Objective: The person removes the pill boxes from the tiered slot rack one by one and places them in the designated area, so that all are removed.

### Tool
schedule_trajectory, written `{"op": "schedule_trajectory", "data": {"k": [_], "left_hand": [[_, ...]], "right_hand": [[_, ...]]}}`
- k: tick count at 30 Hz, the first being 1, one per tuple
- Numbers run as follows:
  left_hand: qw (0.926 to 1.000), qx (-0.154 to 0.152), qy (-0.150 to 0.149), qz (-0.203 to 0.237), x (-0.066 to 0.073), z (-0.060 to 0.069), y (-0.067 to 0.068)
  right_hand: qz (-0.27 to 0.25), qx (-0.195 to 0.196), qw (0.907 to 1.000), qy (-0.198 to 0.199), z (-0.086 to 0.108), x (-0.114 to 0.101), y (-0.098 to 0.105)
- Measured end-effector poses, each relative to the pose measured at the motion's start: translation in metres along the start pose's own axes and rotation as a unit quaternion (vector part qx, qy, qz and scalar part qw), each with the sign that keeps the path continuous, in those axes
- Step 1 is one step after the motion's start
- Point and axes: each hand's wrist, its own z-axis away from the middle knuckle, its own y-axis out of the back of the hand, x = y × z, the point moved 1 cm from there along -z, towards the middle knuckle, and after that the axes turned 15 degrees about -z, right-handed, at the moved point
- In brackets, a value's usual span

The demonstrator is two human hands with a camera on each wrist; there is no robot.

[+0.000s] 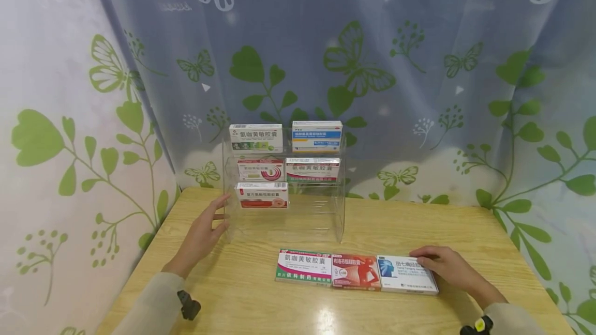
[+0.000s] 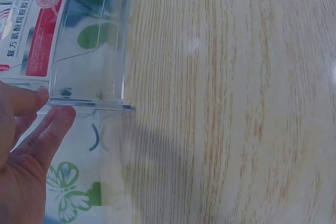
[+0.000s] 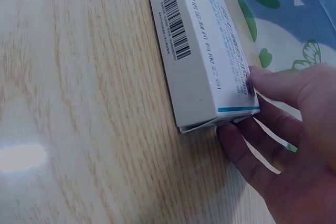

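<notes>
The right wrist view is showing the right hand [image 3: 302, 148] with its fingers clamped on one end of the white box [image 3: 205, 56], the thumb pressing the top face and the others curling at the end. They are taking only that end, so a lift from here could be letting the far end sag and twist loose. The end flap [image 3: 197, 128] is gaping slightly; a harder squeeze might be popping it open.

The box is lying flat, or nearly so, on the tabletop [image 1: 391, 231], closing the right end of a row. Its inner side is appearing to touch the red box [image 1: 356, 272], which is adjoining the green-edged box [image 1: 304, 268]; a leftward shove could be shunting both.

Farther off, the left hand [image 1: 205, 231] is resting its fingers, tips apart, against the side of the clear rack [image 1: 309, 218]. The rack is looking light, so an uneven push could be sliding or tilting it, risking the red-and-white box [image 1: 263, 195] in front and, probably likeliest to topple, the blue-striped box [image 1: 316, 137] in the highest tier.
</notes>
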Motion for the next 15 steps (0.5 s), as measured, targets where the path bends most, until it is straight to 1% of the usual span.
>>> {"op": "schedule_trajectory", "data": {"k": [3, 6, 10, 13, 15], "left_hand": [[1.0, 0.003, -0.003, -0.001, -0.001, 0.0, -0.001], [1.0, 0.006, -0.006, 0.0, -0.001, 0.0, -0.001], [1.0, 0.006, -0.005, 0.001, -0.001, 0.0, -0.002], [1.0, 0.006, -0.003, 0.0, -0.001, 0.0, -0.002], [1.0, 0.005, -0.002, -0.001, -0.001, 0.0, -0.002]], "right_hand": [[0.01, 0.02, 0.9996, -0.017, 0.0, -0.001, 0.0], [0.03, 0.055, 0.9977, -0.025, -0.001, -0.002, 0.001], [0.047, 0.097, 0.9941, 0.006, -0.007, -0.008, 0.004], [0.043, 0.121, 0.9911, 0.035, -0.014, -0.02, 0.006], [0.037, 0.127, 0.9899, 0.05, -0.021, -0.03, 0.007]]}}
